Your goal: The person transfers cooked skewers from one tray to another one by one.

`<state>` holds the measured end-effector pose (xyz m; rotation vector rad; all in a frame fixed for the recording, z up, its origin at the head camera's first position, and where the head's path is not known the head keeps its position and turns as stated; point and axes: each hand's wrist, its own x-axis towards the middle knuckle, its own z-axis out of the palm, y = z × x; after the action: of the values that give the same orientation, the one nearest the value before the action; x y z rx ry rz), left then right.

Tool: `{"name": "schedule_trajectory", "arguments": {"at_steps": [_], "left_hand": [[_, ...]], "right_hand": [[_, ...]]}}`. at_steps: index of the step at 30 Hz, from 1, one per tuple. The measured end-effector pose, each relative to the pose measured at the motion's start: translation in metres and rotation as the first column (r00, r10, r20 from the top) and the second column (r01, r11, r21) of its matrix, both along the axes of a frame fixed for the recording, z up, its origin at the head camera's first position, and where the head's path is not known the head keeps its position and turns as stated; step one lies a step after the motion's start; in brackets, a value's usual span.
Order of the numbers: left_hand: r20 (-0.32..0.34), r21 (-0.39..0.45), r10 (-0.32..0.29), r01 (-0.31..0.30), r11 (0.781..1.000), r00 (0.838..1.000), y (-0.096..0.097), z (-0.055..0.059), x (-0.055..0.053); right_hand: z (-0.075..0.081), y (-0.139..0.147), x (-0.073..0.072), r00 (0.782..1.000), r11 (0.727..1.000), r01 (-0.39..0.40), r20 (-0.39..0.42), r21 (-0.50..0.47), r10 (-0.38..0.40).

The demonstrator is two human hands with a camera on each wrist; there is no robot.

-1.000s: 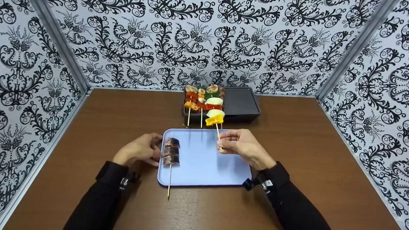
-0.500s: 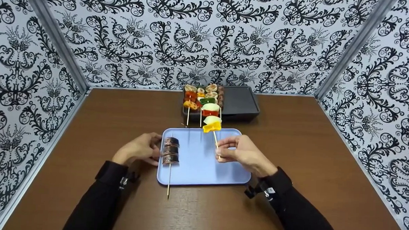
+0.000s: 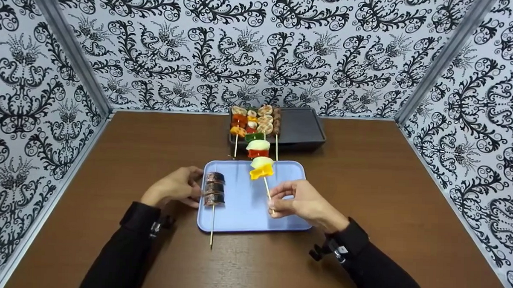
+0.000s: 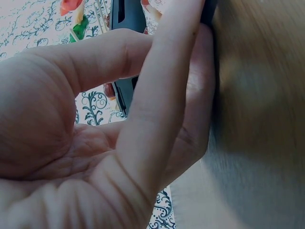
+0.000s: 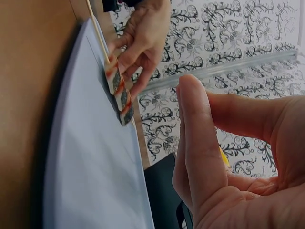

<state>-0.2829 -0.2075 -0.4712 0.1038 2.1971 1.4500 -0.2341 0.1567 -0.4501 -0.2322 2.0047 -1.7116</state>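
Observation:
My right hand [image 3: 297, 201] pinches the bare stick end of a vegetable skewer [image 3: 262, 165], threaded with yellow, white, red and green pieces. It tilts over the light blue tray [image 3: 241, 218], its far end overlapping the grill's front in the head view. In the right wrist view the fingers [image 5: 202, 138] mostly hide this skewer. On the tray's left side lies a skewer of dark-skinned chunks [image 3: 215, 188], its stick jutting past the near rim. My left hand [image 3: 176, 187] rests at the tray's left rim, fingers relaxed and holding nothing else.
Behind the tray stands a dark grey grill plate [image 3: 302, 124]. Several skewers lie on its left half, including a meat skewer [image 3: 277, 121] and one with round grilled slices [image 3: 265, 118]. Brown tabletop [image 3: 154, 136] surrounds everything, and patterned walls [image 3: 260, 46] close off the back and sides.
The right hand has drawn the vegetable skewer back from the grill, toward the person and slightly left, over the tray. The left hand and tray have stayed put.

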Motion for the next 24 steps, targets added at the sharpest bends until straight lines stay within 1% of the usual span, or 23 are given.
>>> {"name": "schedule_trajectory", "arguments": {"at_steps": [4, 10, 14, 17, 19, 24], "left_hand": [[0.002, 0.002, 0.005, -0.005, 1.000, 1.000, 0.000, -0.001, 0.000], [0.012, 0.001, 0.025, -0.025, 1.000, 1.000, 0.001, -0.002, 0.000], [0.007, 0.011, 0.010, -0.010, 1.000, 1.000, 0.001, -0.001, 0.000], [0.002, 0.028, -0.012, 0.012, 1.000, 1.000, 0.000, -0.001, 0.000], [0.003, 0.042, -0.012, 0.012, 0.999, 1.000, 0.000, 0.000, 0.001], [-0.003, 0.042, -0.012, 0.012, 0.999, 1.000, 0.000, 0.001, 0.002]], "right_hand": [[0.000, -0.002, 0.008, 1.000, 0.999, -0.028, -0.001, 0.020, 0.028], [-0.005, -0.005, 0.016, 0.998, 0.999, -0.053, 0.014, 0.000, 0.053], [-0.008, -0.007, 0.021, 0.997, 0.997, -0.074, 0.036, -0.023, 0.074], [-0.010, -0.008, 0.025, 0.994, 0.995, -0.089, 0.052, -0.036, 0.091], [-0.010, -0.008, 0.028, 0.993, 0.995, -0.098, 0.061, -0.036, 0.100], [-0.013, -0.010, 0.033, 0.992, 0.993, -0.109, 0.065, -0.040, 0.111]]}}
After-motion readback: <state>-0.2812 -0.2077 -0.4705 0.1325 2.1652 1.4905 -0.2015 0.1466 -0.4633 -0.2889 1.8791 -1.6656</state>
